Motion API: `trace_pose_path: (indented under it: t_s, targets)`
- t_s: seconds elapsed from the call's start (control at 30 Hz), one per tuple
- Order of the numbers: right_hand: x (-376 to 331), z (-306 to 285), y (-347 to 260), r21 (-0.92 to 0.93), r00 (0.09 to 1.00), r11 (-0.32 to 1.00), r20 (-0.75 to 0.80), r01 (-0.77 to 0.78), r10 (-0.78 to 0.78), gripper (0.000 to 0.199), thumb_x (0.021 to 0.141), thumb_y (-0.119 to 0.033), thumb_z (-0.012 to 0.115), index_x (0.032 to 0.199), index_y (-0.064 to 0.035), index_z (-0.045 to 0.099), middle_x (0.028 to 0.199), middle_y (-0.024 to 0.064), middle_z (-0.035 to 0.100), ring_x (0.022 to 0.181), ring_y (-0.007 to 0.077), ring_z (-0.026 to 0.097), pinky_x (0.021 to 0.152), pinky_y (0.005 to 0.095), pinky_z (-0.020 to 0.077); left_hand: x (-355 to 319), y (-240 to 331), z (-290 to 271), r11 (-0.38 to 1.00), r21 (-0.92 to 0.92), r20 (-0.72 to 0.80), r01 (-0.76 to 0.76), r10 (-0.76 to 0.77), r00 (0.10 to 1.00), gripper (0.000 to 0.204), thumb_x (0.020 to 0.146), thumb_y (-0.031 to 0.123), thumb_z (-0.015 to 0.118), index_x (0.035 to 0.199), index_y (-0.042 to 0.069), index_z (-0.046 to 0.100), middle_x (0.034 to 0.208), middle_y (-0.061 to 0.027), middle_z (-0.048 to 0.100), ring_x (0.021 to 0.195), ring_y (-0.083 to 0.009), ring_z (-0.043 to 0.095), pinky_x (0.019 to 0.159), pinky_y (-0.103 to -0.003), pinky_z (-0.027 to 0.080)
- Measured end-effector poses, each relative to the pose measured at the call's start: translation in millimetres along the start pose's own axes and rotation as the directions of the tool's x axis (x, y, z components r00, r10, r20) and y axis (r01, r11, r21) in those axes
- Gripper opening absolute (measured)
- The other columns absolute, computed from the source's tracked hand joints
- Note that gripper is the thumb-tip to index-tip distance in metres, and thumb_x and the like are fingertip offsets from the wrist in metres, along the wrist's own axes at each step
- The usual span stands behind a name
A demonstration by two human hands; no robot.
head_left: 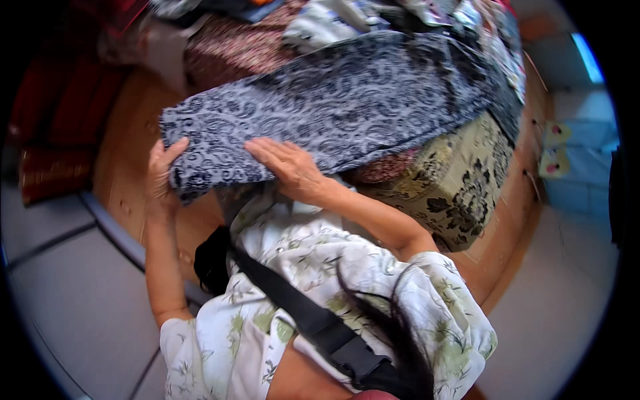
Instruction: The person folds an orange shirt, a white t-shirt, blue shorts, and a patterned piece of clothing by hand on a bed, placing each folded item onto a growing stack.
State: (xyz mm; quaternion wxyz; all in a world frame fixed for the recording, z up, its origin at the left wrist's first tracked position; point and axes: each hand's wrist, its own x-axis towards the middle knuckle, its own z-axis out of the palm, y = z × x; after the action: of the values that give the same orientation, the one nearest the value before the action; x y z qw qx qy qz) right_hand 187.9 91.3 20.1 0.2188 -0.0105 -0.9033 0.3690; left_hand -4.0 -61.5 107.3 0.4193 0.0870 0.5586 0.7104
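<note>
A long grey garment with a dark paisley print (320, 107), apparently trousers laid lengthwise, stretches from near my left hand to the far right. My left hand (162, 167) pinches its narrow left end, thumb on top and the other fingers partly hidden behind the edge. Flat on the cloth near its close edge rests my right hand (287, 167), fingers stretched out and pointing left. Beneath the garment is a seat or bed covered in beige fabric with black flowers (460, 183). Part of the garment's right end merges with dark cloth there.
Behind lies a red-and-white speckled cover (240, 43) with white and blue clothes (330, 23) heaped on it. Dark red boxes or furniture (60, 133) stand at left, above a grey panelled surface (80, 280). Pale blue bags (577, 163) are at right. Wooden flooring (130, 153) shows between.
</note>
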Motion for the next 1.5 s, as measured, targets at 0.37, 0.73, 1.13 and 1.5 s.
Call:
trace_pose_path:
  t_s: [0.37,0.73,1.13,1.5]
  targets:
    - [-20,-185,66,0.897,0.372,0.315,-0.419,0.309,0.828,0.029,0.089,-0.010,0.060,0.112,0.0068,0.057,0.103,0.0154,0.064,0.093,0.0253,0.062,0.080,0.0379,0.0524,124,29,305,0.831,0.053,0.823,-0.553,0.278,0.496,0.049,0.092,0.034,0.057,0.131,0.005,0.049,0.113,-0.0134,0.063,0.102,-0.0190,0.061,0.083,-0.031,0.051]
    - [-129,-195,209,0.908,0.101,0.213,-0.265,0.360,0.959,0.026,0.075,-0.007,0.074,0.097,0.0005,0.062,0.093,0.0102,0.065,0.082,0.0251,0.064,0.079,0.0399,0.0536,158,-187,182,0.942,0.264,0.290,0.206,-0.281,0.915,0.047,0.085,0.016,0.067,0.119,-0.004,0.043,0.113,-0.0145,0.052,0.096,-0.0215,0.057,0.074,-0.036,0.053]
    - [-141,-310,310,0.810,0.252,0.572,-0.530,-0.133,0.810,0.018,0.070,0.005,0.069,0.088,0.0040,0.068,0.085,0.0110,0.068,0.071,0.0204,0.066,0.069,0.0338,0.0566,159,-187,192,0.940,0.151,0.138,0.306,-0.327,0.935,0.035,0.083,0.008,0.068,0.110,0.000,0.046,0.100,-0.0095,0.057,0.090,-0.0217,0.058,0.076,-0.042,0.051]
    - [-209,-352,329,0.767,-0.136,0.640,-0.639,-0.045,0.757,0.029,0.074,0.000,0.073,0.099,0.0042,0.059,0.094,0.0115,0.064,0.078,0.0219,0.063,0.071,0.0346,0.0516,159,-196,223,0.949,0.059,0.318,0.309,-0.312,0.895,0.035,0.081,0.004,0.070,0.103,-0.007,0.045,0.099,-0.0169,0.058,0.092,-0.0289,0.063,0.081,-0.039,0.055]
